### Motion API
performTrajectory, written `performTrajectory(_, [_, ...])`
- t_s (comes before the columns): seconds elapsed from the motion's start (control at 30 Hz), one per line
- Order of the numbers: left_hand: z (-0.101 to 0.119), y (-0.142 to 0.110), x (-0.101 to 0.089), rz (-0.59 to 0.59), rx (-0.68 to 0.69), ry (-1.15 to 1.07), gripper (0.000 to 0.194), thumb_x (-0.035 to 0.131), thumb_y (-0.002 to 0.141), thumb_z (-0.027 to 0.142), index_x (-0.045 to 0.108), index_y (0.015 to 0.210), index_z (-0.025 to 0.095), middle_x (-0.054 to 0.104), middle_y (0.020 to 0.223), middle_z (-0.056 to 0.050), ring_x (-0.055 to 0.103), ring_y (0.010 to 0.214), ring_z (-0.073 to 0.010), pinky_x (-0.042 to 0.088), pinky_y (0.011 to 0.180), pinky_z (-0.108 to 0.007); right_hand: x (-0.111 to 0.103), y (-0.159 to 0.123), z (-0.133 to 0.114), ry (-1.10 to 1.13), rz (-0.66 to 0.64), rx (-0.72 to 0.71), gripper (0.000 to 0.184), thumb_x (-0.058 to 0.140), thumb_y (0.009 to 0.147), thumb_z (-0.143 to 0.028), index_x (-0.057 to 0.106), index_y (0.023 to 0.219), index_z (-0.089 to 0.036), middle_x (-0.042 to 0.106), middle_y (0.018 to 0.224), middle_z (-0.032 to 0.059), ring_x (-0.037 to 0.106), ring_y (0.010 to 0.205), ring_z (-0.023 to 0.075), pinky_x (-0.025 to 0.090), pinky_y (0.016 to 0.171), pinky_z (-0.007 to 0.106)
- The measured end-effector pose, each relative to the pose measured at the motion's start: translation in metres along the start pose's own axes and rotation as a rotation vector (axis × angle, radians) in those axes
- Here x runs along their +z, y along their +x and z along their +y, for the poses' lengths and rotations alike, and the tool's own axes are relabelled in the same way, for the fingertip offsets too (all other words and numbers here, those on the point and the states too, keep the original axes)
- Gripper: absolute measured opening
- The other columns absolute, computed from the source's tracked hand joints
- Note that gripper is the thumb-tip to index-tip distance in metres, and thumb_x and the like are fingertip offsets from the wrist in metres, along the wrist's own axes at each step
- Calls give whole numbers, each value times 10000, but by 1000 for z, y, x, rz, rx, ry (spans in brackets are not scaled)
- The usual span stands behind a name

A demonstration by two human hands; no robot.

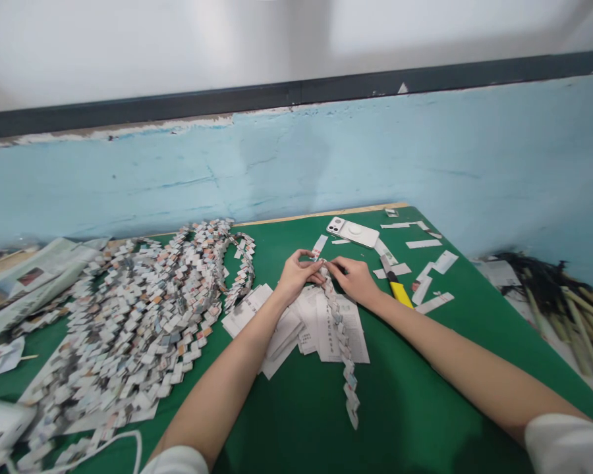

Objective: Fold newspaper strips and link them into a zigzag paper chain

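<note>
A zigzag chain of folded paper [346, 352] runs from between my hands down toward the near side of the table. My left hand [299, 273] pinches its upper end, thumb and fingers together. From the other side my right hand [353, 278] grips the same end, fingertips close to those of the left. Printed paper sheets [343, 329] lie under the chain and my hands. Just beyond my left hand is a loose paper strip [320, 246]. The exact fold between the fingertips is too small to make out.
A large heap of folded-paper chains [148, 322] covers the left of the green table [296, 421]. At the right lie a yellow-handled utility knife [399, 289], a white phone [353, 232] and several paper strips [435, 303]. A white cable [128, 436] is at the near left; a blue wall [286, 164] stands behind.
</note>
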State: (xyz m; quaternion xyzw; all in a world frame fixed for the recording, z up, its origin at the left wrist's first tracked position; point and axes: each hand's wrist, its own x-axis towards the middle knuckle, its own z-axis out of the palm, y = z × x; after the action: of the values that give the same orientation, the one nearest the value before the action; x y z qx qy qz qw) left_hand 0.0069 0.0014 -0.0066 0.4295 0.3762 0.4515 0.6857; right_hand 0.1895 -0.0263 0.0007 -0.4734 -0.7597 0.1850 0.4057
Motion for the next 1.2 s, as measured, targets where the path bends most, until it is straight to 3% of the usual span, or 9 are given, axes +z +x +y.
performTrajectory(0.2, [3,-2,-1,-50,20,-13,684,926,615,493,431,991,206,620,530,73,555,372,-101,395,384,-160,-4,4,0,189,-83,80,231,643,944,-420,594,851,-215,644,763,4,587,697,171,459,670,295])
performTrajectory(0.4, [6,-5,-1,-100,-7,6,674,925,620,487,453,1006,200,604,516,73,507,346,-90,325,357,-159,-2,7,3,457,-139,112,284,708,891,-415,607,1080,-229,656,932,38,618,839,198,529,787,338])
performTrajectory(0.8, [12,-10,0,-132,-48,65,689,902,647,508,532,1116,165,578,518,75,473,336,-78,293,368,-178,-5,11,12,668,-237,171,320,788,818,-414,625,1011,-218,645,876,15,622,780,178,545,735,321])
performTrajectory(1.0, [15,-10,3,-110,-35,62,632,898,660,504,552,1077,177,601,567,65,455,359,-57,257,359,-171,-3,11,12,617,-158,193,303,790,815,-425,637,976,-218,645,852,14,624,786,182,545,751,326])
performTrajectory(1.2, [10,-8,6,-106,-34,70,494,877,681,521,637,876,136,502,482,84,377,356,-30,304,390,-179,-2,10,9,580,-43,201,330,822,788,-446,643,942,-216,647,849,16,619,771,177,540,737,321])
